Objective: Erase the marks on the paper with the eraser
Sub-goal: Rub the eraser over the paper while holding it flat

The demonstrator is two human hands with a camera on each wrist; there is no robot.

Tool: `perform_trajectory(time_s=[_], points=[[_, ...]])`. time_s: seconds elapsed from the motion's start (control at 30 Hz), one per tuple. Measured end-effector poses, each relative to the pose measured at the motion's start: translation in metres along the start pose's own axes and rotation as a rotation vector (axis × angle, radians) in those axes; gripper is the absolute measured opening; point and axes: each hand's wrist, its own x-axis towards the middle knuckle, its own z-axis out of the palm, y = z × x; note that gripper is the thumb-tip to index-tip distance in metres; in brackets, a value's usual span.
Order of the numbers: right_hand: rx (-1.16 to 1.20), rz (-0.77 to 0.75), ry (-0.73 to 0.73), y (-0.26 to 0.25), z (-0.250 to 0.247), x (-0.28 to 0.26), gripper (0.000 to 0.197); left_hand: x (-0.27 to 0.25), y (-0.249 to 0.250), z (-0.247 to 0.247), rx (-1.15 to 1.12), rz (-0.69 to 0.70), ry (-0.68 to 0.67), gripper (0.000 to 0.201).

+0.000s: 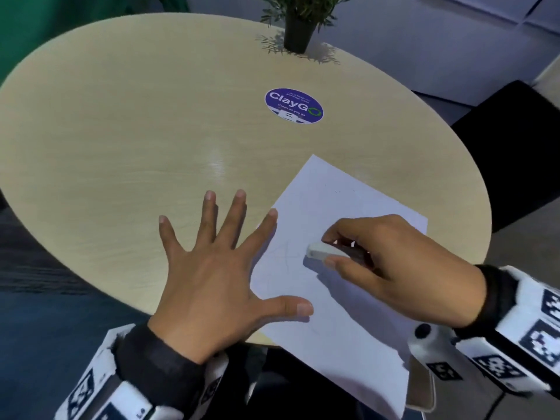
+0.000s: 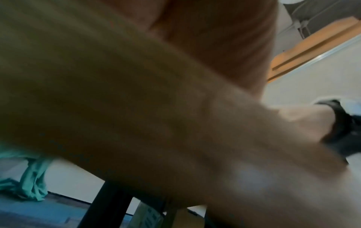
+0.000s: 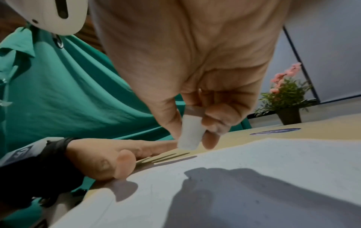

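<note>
Head view: eraser [image 1: 322,251], white block, sits right of frame centre, pinched between thumb and fingers of the right hand [image 1: 391,256]. Its free end points left, over the paper [image 1: 339,298]. Whether the tip touches the sheet, can't tell from above; right wrist view shows the eraser [image 3: 190,132] tip-down, close over the sheet with its shadow falling nearer the camera. Faint pencil marks [image 1: 286,256] just left of the eraser tip, thin and hard to read.

Paper is white, lies rotated, corner pointing up-frame, lower part hanging off the near edge of the table [image 1: 136,131]. Left hand [image 1: 218,274], lower centre, flat and spread wide, fingers straight; index tip and thumb rest on the paper's left edge, the rest on bare tabletop. Left wrist view is mostly blurred palm, no use.

Table is round, pale wood. Blue round sticker [image 1: 294,106] reading "ClayGo" above centre. Potted plant [image 1: 300,22] in a dark pot at top edge. Both wrists carry camera rigs with black-and-white tag markers. Right wrist view also shows a green shirt at left.
</note>
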Motion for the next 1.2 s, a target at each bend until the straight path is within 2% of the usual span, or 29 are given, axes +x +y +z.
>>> perform_trajectory(time_s=[0.17, 0.23, 0.33, 0.4, 0.5, 0.53, 0.6, 0.67, 0.73, 0.87, 1.0, 1.13, 1.2], points=[[0.035, -0.016, -0.111, -0.025, 0.016, 0.010, 0.022, 0.003, -0.001, 0.005, 0.011, 0.006, 0.018, 0.106], [-0.014, 0.020, -0.158, -0.024, 0.014, 0.012, 0.036, 0.004, 0.000, 0.008, 0.002, 0.004, 0.070, 0.106], [-0.024, 0.107, -0.058, -0.004, 0.003, 0.026, 0.053, 0.006, -0.001, 0.009, 0.017, 0.003, 0.033, 0.109], [-0.021, 0.087, -0.045, -0.010, 0.007, 0.026, 0.046, 0.006, -0.002, 0.011, -0.012, 0.019, 0.028, 0.107], [0.015, 0.025, -0.155, -0.023, 0.018, 0.016, 0.032, 0.007, -0.001, 0.011, -0.031, 0.036, 0.066, 0.104], [0.029, 0.051, -0.140, -0.018, 0.015, 0.020, 0.032, 0.008, -0.002, 0.012, -0.040, 0.032, 0.074, 0.105], [0.037, 0.107, -0.020, -0.004, 0.009, 0.024, 0.031, 0.009, -0.002, 0.014, -0.042, 0.033, 0.083, 0.109], [0.010, 0.084, -0.026, -0.010, 0.011, 0.024, 0.026, 0.008, -0.002, 0.014, -0.047, 0.029, 0.079, 0.109], [0.023, 0.012, -0.104, -0.020, 0.021, 0.019, 0.026, 0.009, -0.002, 0.014, -0.052, 0.016, 0.079, 0.108], [0.043, 0.102, 0.006, -0.008, 0.011, 0.029, 0.030, 0.010, -0.002, 0.012, -0.016, 0.002, 0.053, 0.114], [0.047, 0.045, -0.090, -0.020, 0.022, 0.020, 0.023, 0.011, -0.002, 0.009, 0.002, -0.008, 0.026, 0.111], [0.006, 0.129, 0.042, -0.008, 0.013, 0.026, 0.029, 0.010, -0.002, 0.013, -0.037, 0.013, 0.081, 0.114], [0.005, 0.065, -0.044, -0.021, 0.019, 0.023, 0.027, 0.009, -0.001, 0.007, -0.060, -0.002, 0.006, 0.111]])
